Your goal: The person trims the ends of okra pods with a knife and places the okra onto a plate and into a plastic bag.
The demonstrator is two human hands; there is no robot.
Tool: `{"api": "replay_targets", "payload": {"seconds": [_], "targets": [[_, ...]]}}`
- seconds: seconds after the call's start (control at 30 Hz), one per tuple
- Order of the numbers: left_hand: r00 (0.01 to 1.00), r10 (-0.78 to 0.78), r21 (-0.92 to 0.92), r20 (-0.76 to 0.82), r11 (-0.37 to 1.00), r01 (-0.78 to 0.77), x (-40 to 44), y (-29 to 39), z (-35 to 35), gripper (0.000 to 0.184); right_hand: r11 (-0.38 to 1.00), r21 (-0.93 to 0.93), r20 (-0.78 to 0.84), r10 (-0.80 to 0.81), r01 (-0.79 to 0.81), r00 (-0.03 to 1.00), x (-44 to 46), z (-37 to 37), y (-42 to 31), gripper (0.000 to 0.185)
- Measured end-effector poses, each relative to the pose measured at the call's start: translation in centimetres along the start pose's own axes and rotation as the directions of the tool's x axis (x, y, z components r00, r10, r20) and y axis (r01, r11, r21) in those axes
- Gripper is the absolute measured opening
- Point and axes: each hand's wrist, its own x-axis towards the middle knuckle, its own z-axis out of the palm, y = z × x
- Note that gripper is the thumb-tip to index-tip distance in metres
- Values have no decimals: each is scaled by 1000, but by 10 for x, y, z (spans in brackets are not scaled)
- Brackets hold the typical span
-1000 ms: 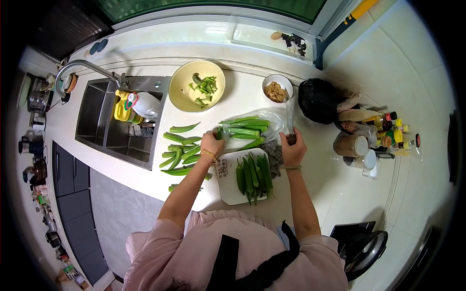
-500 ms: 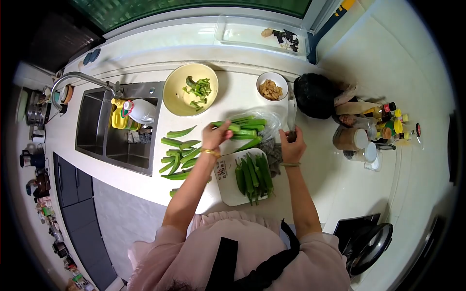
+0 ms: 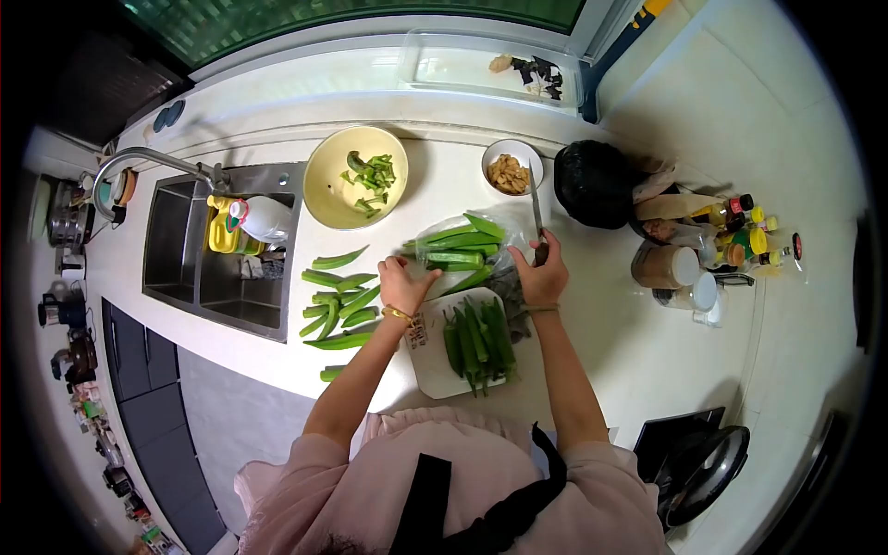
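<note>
My right hand (image 3: 542, 268) grips a knife (image 3: 536, 205) by its dark handle, blade pointing away toward the small bowl. Thumb and fingers apart, my left hand (image 3: 405, 285) hovers by the near left side of a clear plastic bag (image 3: 511, 235) and appears to hold nothing. Several okra pods (image 3: 453, 258) lie on that bag. Closer to my body, a white tray (image 3: 427, 370) carries whole okra (image 3: 478, 344). More okra (image 3: 339, 340) is spread on the counter left of my left hand. Green cut-off tops (image 3: 372, 173) sit in a cream bowl (image 3: 319, 199).
Behind the knife stands a small white bowl (image 3: 497, 148) of light brown pieces. A black bag (image 3: 590, 185), bottles (image 3: 731, 211) and jars (image 3: 664, 265) line the right side. At left is a steel sink (image 3: 242, 301) with a white jug (image 3: 265, 220). A grey cloth (image 3: 511, 289) touches the tray.
My left hand has let go of an okra pod over the bag and drawn back toward the near left. The knife in my right hand has tilted leftward, and that hand moved slightly left.
</note>
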Motion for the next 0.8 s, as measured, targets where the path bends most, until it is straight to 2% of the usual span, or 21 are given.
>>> {"api": "replay_targets", "payload": {"seconds": [0.03,0.1,0.13,0.17,0.2,0.23,0.27,0.3,0.37,0.4,0.53,0.6,0.63,0.7,0.77,0.8], "targets": [[1000,0,2,-2,1000,0,1,-14,7,40,1000,3,0,-1,1,1000,0,4,0,50],[992,20,-82,128,997,-9,4,-25,14,36,998,-21,18,52,-52,998,-2,9,3,48],[988,-15,-82,152,996,27,4,-25,12,27,999,-22,20,48,-48,999,-3,11,6,48],[989,-18,-84,149,996,30,5,-25,9,27,998,-53,3,37,-37,999,-4,14,9,45],[983,-62,-312,172,943,114,9,-18,-1,22,996,-83,-14,26,-27,1000,-4,14,8,42],[974,-98,-520,204,832,193,13,-14,-7,19,996,-82,-11,23,-24,1000,-4,14,7,42],[974,-69,-744,215,635,209,19,-13,-6,17,999,-21,-33,25,-25,999,-4,14,6,40],[948,-76,-772,309,562,296,27,1,-24,20,999,40,-57,28,-25,998,-3,12,2,38],[953,-113,-765,279,574,292,42,19,-47,22,997,71,-77,38,-33,996,0,7,-6,37],[970,-54,-765,235,605,219,50,23,-55,23,994,102,-95,53,-43,994,2,5,-9,36],[969,15,-780,247,596,190,64,34,-68,23,993,115,-141,54,-38,989,7,-3,-15,37],[960,48,-602,276,787,134,60,12,-45,27,988,141,-90,81,-68,993,7,-4,-13,37],[964,8,-453,265,884,117,53,12,-39,39,988,143,-91,77,-64,993,5,-4,-13,37],[942,-63,-214,329,967,140,38,17,-27,49,993,112,-80,41,-32,996,0,-5,-13,36],[935,-105,-137,339,978,160,29,26,-13,54,992,121,-55,43,-36,998,-3,-8,-18,35],[947,-78,-101,312,988,115,27,27,-6,46,990,132,-31,49,-44,998,-4,-8,-21,35]]}}
